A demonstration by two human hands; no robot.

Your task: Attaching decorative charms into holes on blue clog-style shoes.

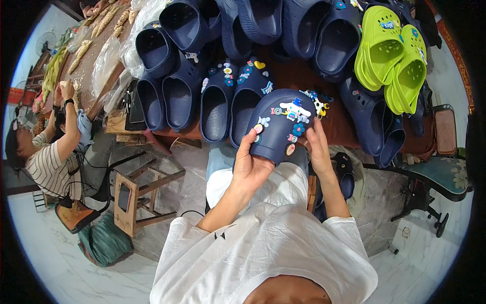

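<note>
Over my lap I hold a navy clog [271, 138], its rounded upper turned up. Colourful charms dot it, among them a white long-eared figure [295, 109], blue flowers and candy shapes. My left hand [247, 169] is closed round the clog's near left side, thumb on top near the charms. My right hand [319, 148] grips the right side, its fingertips partly hidden by the clog. Just behind the clog, a few loose charms [321, 105] lie on the brown table [338, 129]. A pair of charm-covered navy clogs [214, 114] stands at the table's edge, left of my hands.
More navy clogs [338, 43] crowd the table, with a lime-green pair [383, 48] at the right. A wooden stool [126, 202] and an office chair [438, 175] flank me. At far left another person [53, 157] sits working with both hands raised beside braided strands.
</note>
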